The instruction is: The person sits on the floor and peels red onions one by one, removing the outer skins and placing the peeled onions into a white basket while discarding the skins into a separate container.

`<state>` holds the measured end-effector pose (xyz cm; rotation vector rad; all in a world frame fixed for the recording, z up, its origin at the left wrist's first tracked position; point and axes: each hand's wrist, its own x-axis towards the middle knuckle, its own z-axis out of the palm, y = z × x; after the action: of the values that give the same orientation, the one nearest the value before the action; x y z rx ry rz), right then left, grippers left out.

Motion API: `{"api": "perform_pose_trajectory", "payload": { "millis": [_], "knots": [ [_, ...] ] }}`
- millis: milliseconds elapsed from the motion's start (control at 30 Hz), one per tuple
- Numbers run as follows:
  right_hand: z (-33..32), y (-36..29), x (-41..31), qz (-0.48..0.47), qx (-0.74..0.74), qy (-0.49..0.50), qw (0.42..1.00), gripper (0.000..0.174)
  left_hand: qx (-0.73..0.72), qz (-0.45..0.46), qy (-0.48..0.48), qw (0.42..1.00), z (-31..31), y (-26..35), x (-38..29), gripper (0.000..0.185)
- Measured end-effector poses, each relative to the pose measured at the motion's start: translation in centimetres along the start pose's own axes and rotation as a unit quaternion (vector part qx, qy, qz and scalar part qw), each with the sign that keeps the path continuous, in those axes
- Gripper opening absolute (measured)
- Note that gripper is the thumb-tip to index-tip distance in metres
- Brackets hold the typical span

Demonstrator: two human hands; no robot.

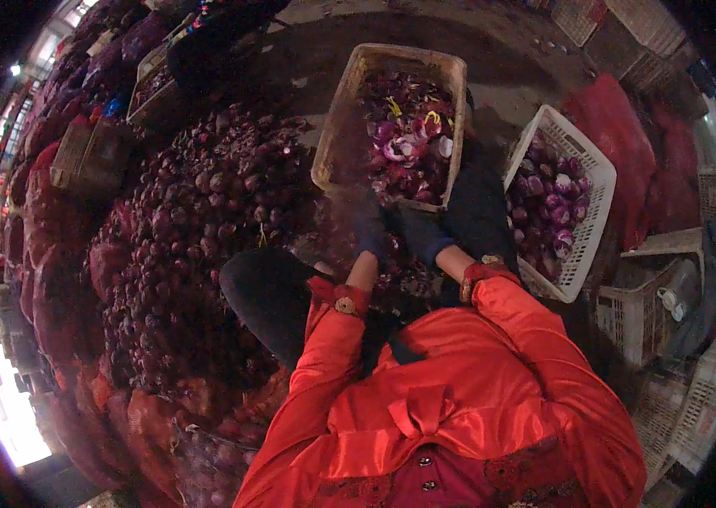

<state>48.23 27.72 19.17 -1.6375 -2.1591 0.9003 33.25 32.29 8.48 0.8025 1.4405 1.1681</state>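
My left hand (367, 219), in a dark glove, is blurred at the near end of a tan plastic crate (339, 120). Beside it is my right hand (418, 232), also dark-gloved, near the crate's near rim. What either hand holds cannot be made out. Onion skins and cut onion pieces (405, 146) lie in the crate with some yellow strips. At the right, a white perforated plastic basket (596, 209) contains peeled red onions (548, 197). A big heap of unpeeled red onions (205, 209) spreads over the floor at the left.
Full red mesh sacks (56, 298) line the left side. Behind the white basket are more red sacks (618, 152). Several empty-looking plastic crates (628, 317) stand at the right. Another crate (151, 89) is at the upper left, beside a dark-clothed person (224, 51).
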Motion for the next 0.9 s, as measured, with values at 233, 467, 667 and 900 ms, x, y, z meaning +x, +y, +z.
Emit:
{"api": "perform_pose_trajectory", "payload": {
  "millis": [233, 467, 667, 900],
  "knots": [
    [-5.8, -8.5, -0.7, -0.107, 0.068, 0.068, 0.99, 0.062, -0.118, 0.058, -0.053, 0.99, -4.1, 7.2, -2.7, 0.054],
    [-7.5, -9.9, -0.1, -0.222, 0.128, 0.028, 0.966, 0.058, -0.308, 0.029, -0.083, 0.947, -5.2, 9.1, -2.1, 0.045],
    [0.4, -2.3, 2.2, -0.208, 0.238, 0.128, 0.94, 0.047, -0.375, -0.079, -0.045, 0.922, -3.1, 18.7, -9.0, 0.047],
    [-5.8, -6.9, 2.8, 0.068, 0.396, 0.041, 0.915, 0.056, -0.457, -0.063, -0.306, 0.833, -7.7, 19.3, -8.8, 0.056]
  ]
}}
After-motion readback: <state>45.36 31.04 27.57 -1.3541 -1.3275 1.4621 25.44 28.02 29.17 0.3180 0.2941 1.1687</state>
